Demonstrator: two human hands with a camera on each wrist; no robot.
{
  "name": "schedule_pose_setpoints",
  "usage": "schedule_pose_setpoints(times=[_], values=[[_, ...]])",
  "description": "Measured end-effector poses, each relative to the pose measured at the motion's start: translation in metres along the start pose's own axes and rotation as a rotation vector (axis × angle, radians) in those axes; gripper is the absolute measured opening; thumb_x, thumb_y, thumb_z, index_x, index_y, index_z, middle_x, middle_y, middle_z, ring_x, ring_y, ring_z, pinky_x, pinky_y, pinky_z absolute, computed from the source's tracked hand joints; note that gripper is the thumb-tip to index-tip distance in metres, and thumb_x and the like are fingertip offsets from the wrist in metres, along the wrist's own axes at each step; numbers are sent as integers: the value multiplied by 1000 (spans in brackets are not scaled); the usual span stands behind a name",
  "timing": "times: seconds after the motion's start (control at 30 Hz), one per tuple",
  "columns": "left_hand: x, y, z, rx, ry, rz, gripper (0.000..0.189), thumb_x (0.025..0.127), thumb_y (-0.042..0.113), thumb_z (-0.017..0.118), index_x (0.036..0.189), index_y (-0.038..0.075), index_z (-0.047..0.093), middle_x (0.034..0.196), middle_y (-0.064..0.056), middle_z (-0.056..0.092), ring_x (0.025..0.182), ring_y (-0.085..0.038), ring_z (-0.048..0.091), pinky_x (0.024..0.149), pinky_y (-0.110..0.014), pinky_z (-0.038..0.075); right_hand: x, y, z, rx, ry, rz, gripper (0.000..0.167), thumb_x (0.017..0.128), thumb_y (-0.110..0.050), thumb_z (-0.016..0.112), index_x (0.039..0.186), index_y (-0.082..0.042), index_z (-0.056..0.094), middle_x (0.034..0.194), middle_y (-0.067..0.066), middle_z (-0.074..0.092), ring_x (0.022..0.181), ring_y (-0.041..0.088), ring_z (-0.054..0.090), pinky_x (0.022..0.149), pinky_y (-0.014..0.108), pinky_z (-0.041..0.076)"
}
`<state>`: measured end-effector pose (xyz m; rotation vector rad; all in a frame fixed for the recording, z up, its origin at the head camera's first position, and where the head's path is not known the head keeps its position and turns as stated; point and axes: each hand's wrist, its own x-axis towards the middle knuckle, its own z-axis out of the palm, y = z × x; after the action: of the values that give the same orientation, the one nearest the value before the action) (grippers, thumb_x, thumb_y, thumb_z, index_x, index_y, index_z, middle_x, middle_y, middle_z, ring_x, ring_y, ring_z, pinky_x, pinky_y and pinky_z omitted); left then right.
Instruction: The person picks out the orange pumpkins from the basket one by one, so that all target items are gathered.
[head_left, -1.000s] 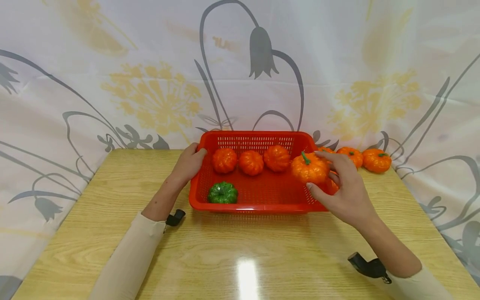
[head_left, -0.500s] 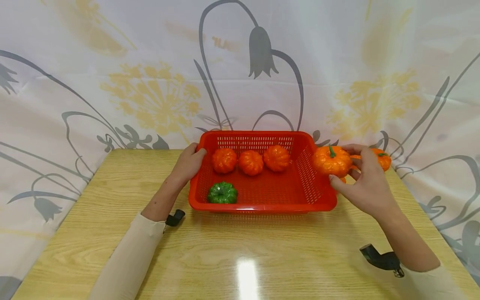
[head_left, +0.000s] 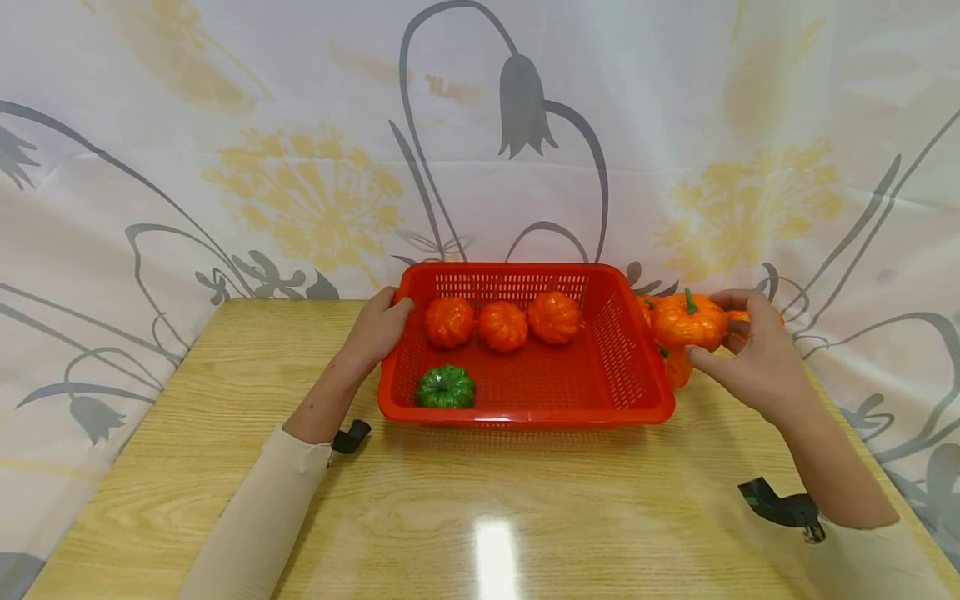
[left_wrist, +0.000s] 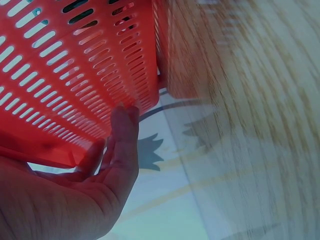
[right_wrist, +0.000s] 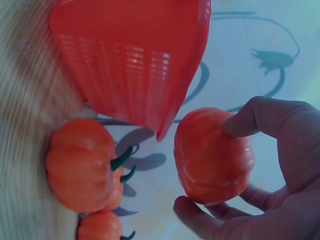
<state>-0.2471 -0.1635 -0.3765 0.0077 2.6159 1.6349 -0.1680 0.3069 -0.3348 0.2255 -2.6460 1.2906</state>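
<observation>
My left hand (head_left: 378,328) grips the left rim of a red plastic basket (head_left: 525,417), thumb on top; in the left wrist view its fingers (left_wrist: 125,127) lie against the slotted outer wall. Just right of the basket, my right hand (head_left: 772,362) holds a small orange pumpkin (head_left: 686,323) with a green stem. The right wrist view shows that pumpkin (right_wrist: 212,157) between thumb and fingers, apart from the pumpkins on the table. Inside the basket, three orange-red pumpkins (head_left: 502,326) stand along the back and a green pumpkin (head_left: 446,387) sits at the front left.
More orange pumpkins (right_wrist: 82,165) stand on the wooden table (head_left: 420,508) beyond the basket's right side, partly hidden by the held pumpkin and right hand in the head view. A flower-patterned cloth (head_left: 315,100) hangs behind the table.
My right hand has carried the orange pumpkin rightward, from over the basket's right end to beyond its right rim. My left hand and the basket have stayed put.
</observation>
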Motion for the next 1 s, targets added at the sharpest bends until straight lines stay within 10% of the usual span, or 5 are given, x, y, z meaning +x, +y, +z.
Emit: schedule_pose_setpoints(times=[0.17,0.53,0.87,1.0], values=[[0,-1,0,1,-1,0,44,109,28,39,138,-2,54,122,-22,64,101,-33,68,79,-32,57,3,12,-10,-5,-32,92,74,97,-9,75,154,4,31,150,25,38,126,49,52,78,5,49],[0,-1,-1,-2,-6,-5,44,109,29,39,138,-2,54,122,-21,63,101,-34,68,80,-34,57,11,39,-25,9,-47,150,71,97,-10,76,149,4,31,142,12,39,107,0,48,76,12,55],[0,0,-1,-7,-1,-10,44,109,29,39,137,-2,54,121,-21,63,101,-34,68,79,-33,56,14,51,-32,-21,-151,149,80,97,-3,70,161,9,22,153,41,26,125,55,44,71,15,52],[1,-1,-1,-10,-4,-9,43,110,29,39,136,-2,54,119,-21,63,99,-33,68,77,-31,56,16,56,-34,-42,-186,125,77,97,0,69,160,7,27,154,40,25,121,57,45,71,17,52]])
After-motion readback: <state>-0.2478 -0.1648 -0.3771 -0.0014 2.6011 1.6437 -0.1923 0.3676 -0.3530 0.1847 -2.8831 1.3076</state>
